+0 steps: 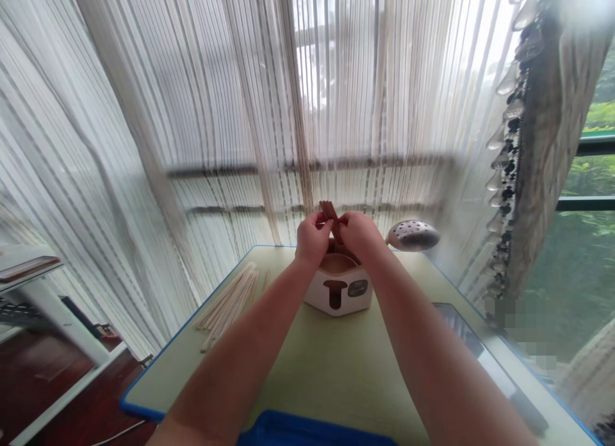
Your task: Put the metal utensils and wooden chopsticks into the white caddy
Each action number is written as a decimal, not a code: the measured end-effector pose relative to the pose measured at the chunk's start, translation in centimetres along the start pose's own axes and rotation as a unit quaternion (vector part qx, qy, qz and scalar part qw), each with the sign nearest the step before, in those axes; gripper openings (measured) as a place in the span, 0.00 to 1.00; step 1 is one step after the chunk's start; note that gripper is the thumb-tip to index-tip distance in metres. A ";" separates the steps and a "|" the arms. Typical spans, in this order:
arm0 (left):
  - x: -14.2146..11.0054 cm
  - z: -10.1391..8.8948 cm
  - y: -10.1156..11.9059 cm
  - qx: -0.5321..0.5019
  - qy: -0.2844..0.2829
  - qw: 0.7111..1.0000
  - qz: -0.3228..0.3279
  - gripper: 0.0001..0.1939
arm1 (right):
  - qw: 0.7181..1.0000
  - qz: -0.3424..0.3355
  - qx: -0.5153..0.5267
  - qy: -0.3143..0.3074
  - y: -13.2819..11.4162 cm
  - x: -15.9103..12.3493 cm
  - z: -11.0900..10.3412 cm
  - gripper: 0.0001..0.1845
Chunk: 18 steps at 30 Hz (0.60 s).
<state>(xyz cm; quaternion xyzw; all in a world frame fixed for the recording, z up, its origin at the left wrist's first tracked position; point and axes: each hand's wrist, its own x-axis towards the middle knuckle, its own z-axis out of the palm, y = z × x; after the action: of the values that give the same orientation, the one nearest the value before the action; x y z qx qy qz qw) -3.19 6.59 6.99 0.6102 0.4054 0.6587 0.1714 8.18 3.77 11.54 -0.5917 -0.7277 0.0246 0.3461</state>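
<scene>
Both of my hands are raised together above a white holder point(339, 293) with a dark T-shaped mark that stands in the middle of the table. My left hand point(312, 238) and my right hand point(358, 234) are each closed round a bundle of reddish-brown chopsticks point(329, 211), whose tips stick up between the fingers. The lower ends of the sticks are hidden behind my hands. A heap of pale wooden chopsticks point(229, 302) lies flat on the table to the left of the holder.
The pale green table point(307, 363) has a blue edge. A perforated metal ladle head point(413, 235) lies at the back right. A dark flat device point(461, 330) rests at the right edge. Sheer striped curtains hang behind. A blue object point(307, 430) sits at the near edge.
</scene>
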 end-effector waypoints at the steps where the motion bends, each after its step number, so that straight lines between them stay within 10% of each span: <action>1: 0.0 0.1 -0.1 -0.010 -0.004 1.000 -0.004 0.10 | 1.000 -0.002 -0.002 0.001 0.1 0.0 -0.1 0.13; 18: -0.8 1.8 1.6 -0.131 -0.025 0.989 -0.062 0.14 | 0.998 -0.017 0.029 0.051 1.4 -1.3 -1.9 0.14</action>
<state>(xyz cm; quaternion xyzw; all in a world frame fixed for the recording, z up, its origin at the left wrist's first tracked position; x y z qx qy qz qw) -0.94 5.58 7.50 0.5727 0.3482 0.6788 0.3001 10.46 2.36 11.71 -0.5695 -0.7176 0.0097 0.4007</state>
